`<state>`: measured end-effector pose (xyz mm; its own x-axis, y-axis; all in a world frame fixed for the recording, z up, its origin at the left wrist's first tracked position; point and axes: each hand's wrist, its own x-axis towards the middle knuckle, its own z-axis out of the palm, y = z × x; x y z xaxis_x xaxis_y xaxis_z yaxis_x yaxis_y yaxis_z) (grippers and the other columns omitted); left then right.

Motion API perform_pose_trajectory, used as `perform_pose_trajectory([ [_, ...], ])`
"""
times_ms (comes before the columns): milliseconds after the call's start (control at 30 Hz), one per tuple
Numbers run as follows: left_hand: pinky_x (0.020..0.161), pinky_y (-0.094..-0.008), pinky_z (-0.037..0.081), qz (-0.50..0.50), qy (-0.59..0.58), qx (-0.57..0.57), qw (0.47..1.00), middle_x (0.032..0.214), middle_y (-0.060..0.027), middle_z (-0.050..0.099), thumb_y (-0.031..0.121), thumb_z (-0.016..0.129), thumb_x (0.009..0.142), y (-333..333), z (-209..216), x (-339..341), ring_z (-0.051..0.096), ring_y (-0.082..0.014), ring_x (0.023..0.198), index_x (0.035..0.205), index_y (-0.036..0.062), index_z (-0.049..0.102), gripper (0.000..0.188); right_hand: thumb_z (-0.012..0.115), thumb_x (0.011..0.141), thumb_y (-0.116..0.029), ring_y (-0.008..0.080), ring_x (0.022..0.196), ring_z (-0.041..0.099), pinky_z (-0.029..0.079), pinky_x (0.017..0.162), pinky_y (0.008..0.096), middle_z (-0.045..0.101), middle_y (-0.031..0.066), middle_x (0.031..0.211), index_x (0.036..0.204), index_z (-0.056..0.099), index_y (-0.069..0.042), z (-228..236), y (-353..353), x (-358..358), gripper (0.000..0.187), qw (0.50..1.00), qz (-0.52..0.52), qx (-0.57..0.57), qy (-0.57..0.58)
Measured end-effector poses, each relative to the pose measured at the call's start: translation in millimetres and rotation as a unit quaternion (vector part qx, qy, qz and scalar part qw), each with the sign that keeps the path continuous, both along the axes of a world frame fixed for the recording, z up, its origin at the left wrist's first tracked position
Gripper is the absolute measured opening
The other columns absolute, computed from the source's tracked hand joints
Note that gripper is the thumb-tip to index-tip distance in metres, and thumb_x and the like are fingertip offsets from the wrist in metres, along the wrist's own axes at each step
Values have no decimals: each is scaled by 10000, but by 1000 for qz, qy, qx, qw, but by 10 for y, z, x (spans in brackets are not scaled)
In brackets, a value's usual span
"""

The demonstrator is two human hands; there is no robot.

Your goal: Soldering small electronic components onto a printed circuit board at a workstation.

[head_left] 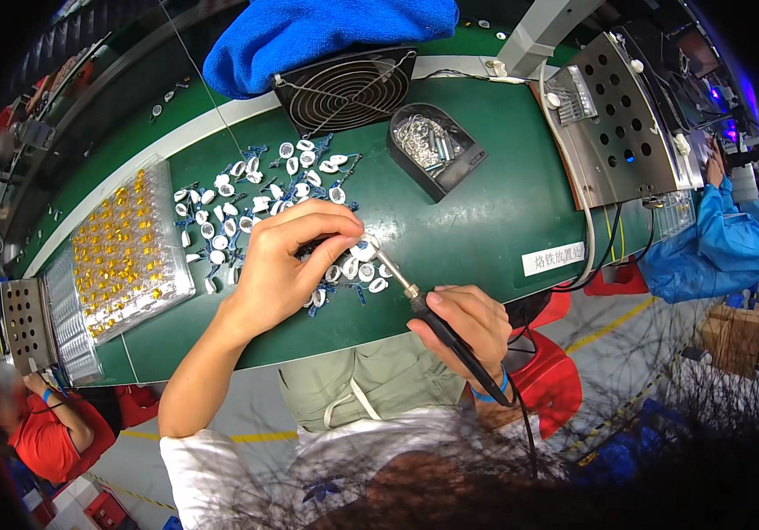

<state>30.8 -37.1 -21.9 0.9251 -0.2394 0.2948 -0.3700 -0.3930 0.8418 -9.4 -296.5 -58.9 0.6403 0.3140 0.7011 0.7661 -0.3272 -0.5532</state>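
My right hand [466, 325] grips the black handle of a soldering iron [410, 289], whose metal tip points up and left. At that tip is a small white oval part [363, 250]. My left hand [286, 256] is closed in a pinch right beside this part, thumb and index finger together. Something dark shows within the left fingers, its kind unclear. Around and behind the left hand, many similar white oval parts [208, 230] with blue wires lie scattered on the green bench [512, 212].
A clear tray of yellow pieces [123, 252] lies at left. At the back stand a black fan [348, 93] under a blue towel [326, 35] and a black bin [437, 181] of metal bits. A perforated metal box [613, 115] is at right. Co-workers sit at both sides.
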Motion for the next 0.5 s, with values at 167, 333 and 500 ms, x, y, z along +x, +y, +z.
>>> perform_pose_trajectory([
  [167,804,-315,595,-3,7,4,1000,1045,-128,750,-46,721,910,-14,21,-14,737,-218,925,1023,-20,749,120,907,772,-121,328,735,719,577,641,377,715,167,897,1139,677,19,6,-77,-40,455,1000,-12,7,23],
  [333,981,-306,555,-8,134,-96,986,1194,-145,721,-97,681,928,-40,36,-55,699,-209,1114,1138,-41,701,218,891,808,-160,327,742,719,572,643,383,720,175,897,1151,676,9,67,-107,-71,439,998,-33,-2,55],
  [500,1015,-323,548,-47,121,-116,985,1189,-160,724,-102,670,934,20,-30,-29,697,-230,1141,1155,-50,698,229,913,769,-129,322,745,721,572,638,372,719,173,888,1125,689,13,79,-85,-55,445,999,-16,4,48],
])
